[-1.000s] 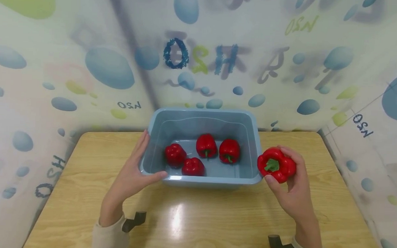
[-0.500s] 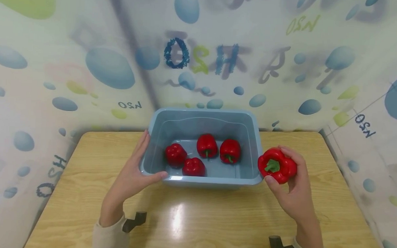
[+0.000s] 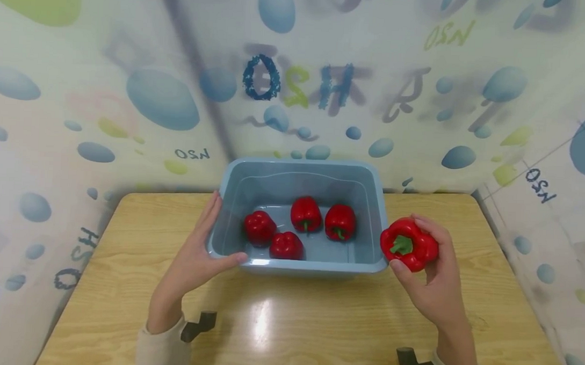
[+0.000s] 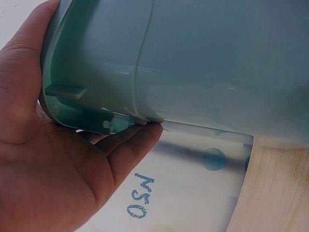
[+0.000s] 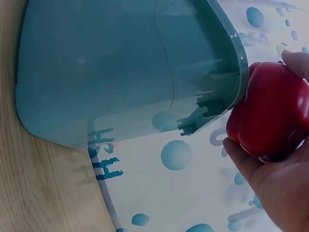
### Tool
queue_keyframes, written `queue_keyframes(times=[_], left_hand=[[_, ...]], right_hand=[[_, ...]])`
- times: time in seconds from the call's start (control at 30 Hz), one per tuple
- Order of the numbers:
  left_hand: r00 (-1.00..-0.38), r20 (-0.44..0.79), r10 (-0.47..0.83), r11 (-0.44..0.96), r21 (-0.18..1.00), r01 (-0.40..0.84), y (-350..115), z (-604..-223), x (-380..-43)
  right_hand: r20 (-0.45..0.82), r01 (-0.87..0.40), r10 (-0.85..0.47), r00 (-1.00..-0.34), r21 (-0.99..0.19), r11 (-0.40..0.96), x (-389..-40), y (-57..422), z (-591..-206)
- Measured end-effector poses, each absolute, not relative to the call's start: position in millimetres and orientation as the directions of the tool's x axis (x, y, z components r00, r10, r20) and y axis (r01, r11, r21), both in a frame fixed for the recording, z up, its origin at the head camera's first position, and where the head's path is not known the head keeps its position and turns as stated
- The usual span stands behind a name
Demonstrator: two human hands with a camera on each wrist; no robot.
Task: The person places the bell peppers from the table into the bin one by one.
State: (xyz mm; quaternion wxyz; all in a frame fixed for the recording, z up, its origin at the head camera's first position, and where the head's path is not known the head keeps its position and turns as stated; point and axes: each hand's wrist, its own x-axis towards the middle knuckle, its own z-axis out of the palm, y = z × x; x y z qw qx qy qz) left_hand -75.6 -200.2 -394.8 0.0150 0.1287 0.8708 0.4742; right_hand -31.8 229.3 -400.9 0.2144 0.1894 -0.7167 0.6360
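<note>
A light blue plastic bin (image 3: 362, 265) stands on the table with several red bell peppers (image 3: 286, 245) inside it. My left hand (image 3: 193, 262) rests on the bin's near left corner. Its thumb lies along the front rim and its fairly straight fingers touch the left side, under the rim in the left wrist view. Just outside the near right corner, my right hand (image 3: 434, 284) grips another red bell pepper (image 3: 418, 246), its green stem facing the head camera. In the right wrist view this bell pepper (image 5: 270, 111) is right beside the bin's rim, with thumb and fingers around it.
The bin stands on a light wood table (image 3: 297, 322), near its back edge. Behind and at both sides hangs a whitish sheet (image 3: 323, 135) printed with blue and green drops and letters. Dark straps (image 3: 199, 326) show at both wrists.
</note>
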Motion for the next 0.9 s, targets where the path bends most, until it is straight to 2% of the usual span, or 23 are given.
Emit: queue_keyframes(times=[0.9], left_hand=[[-0.973, 0.091, 0.214, 0.525, 0.829, 0.193, -198.5, -396.8, -75.9]], right_hand=[[0.554, -0.53, 0.022, -0.833, -0.807, 0.261, -30.7, 224.9, -400.7]])
